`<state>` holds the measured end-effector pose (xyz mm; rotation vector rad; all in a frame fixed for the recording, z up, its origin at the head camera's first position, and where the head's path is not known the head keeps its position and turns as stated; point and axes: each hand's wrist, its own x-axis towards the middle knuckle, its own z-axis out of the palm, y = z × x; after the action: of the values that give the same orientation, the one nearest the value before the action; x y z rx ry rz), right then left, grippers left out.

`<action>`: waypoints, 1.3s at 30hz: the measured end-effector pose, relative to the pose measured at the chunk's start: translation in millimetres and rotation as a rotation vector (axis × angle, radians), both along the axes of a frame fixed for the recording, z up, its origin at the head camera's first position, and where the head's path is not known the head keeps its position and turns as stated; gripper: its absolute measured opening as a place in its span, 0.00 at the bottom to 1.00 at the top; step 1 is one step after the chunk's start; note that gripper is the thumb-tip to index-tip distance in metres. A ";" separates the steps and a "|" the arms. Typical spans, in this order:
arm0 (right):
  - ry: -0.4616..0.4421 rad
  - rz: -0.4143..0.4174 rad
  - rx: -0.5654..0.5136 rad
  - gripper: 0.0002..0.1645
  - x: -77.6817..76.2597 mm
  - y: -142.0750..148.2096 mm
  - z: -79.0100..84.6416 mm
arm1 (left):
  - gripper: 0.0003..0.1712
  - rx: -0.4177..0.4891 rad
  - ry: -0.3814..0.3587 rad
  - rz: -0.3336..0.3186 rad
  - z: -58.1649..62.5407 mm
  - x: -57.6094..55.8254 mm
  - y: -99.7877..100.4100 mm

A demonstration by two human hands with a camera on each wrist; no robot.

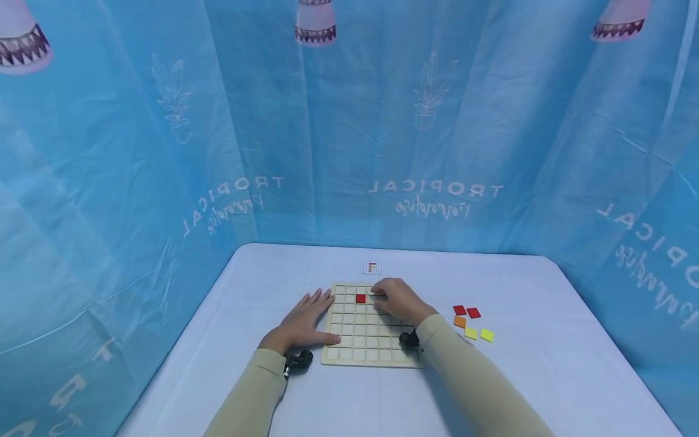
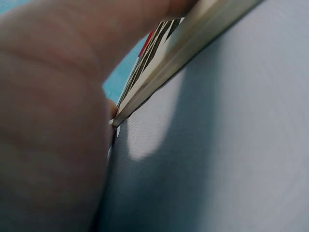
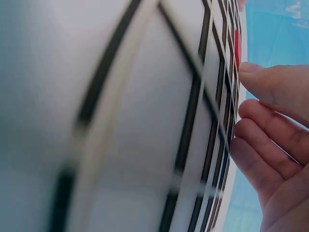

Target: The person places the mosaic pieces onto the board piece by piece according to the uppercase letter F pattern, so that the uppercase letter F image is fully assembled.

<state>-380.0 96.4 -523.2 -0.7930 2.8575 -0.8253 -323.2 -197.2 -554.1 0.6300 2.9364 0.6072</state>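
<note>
The board (image 1: 355,334), a pale grid of square cells, lies flat in the middle of the tabletop (image 1: 366,397). One red tile (image 1: 360,298) sits in it, in the second row from the far rim and the third column from the left.

The right hand (image 1: 401,301) is above the far right part of the board, just to the right of this tile. Its forearm enters from the near right and goes to the far left; the wrist is over the board. The fingers are bent and point to the left, with the thumb on the near side. I cannot tell whether the fingertips pinch something, because the right wrist view does not show what is between them.

The left hand (image 1: 302,323) rests at the left rim, palm down. Its fingers are released and spread toward the far side, and the thumb reaches to the right across the rim onto the board. It grasps nothing.

On the far side of the board lies a small card (image 1: 372,267) with a printed grid. To the right, beside the right sleeve (image 1: 469,376), are two red tiles (image 1: 473,312), an orange tile (image 1: 460,321) and two yellow tiles (image 1: 487,335). Behind the tabletop hangs a blue curtain (image 1: 349,139).
</note>
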 end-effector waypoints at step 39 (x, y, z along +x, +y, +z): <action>-0.113 -0.260 0.035 0.20 14.5 178.2 -1.0 | 0.70 0.009 0.007 0.001 -2.6 -0.5 1.4</action>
<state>-365.5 274.6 -524.1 -0.3614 2.9018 -0.8137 -323.7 -195.8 -556.7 0.6325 2.9426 0.6203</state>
